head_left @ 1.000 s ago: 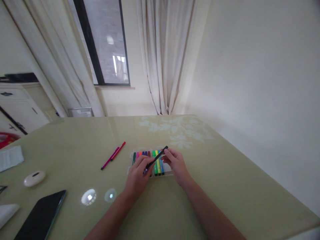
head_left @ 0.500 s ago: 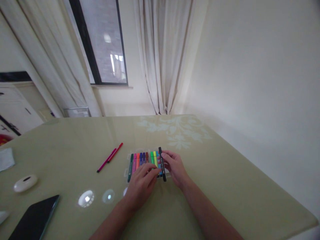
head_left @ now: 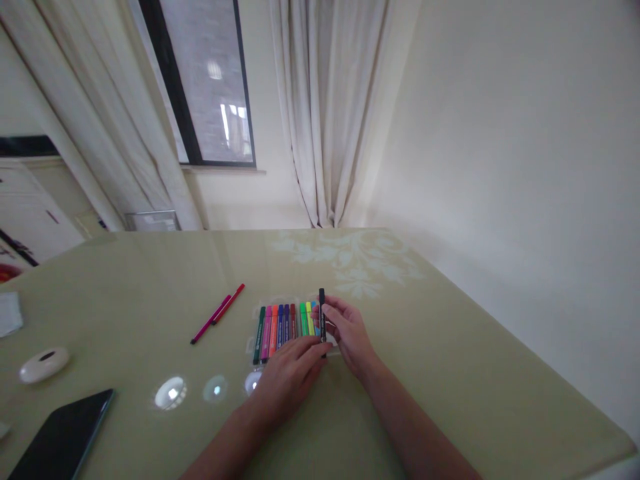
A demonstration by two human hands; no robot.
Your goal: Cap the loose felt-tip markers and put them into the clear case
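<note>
A black marker (head_left: 322,313) stands nearly upright over the right end of a clear plastic case (head_left: 250,345). My right hand (head_left: 350,332) pinches it between thumb and fingers from the right. My left hand (head_left: 295,367) lies across the front of the case, its closed fingertips at the marker's lower end. A row of coloured markers fills the case, from a dark green marker (head_left: 259,333) at the left to a yellow marker (head_left: 309,319) near the right. A small gap shows between the brown-red marker (head_left: 293,320) and the light green marker (head_left: 303,320). My left hand hides several lower ends.
A red marker (head_left: 230,303) and a magenta marker (head_left: 210,321) lie together left of the case. Further left are a white oval object (head_left: 44,365), a dark tablet-like slab (head_left: 63,430) and a white tissue-like piece (head_left: 10,315). A wall (head_left: 525,200) borders the table's right side.
The black marker has shifted slightly left and stands straighter in my right hand. My left fingertips have moved a little right and down to its lower end.
</note>
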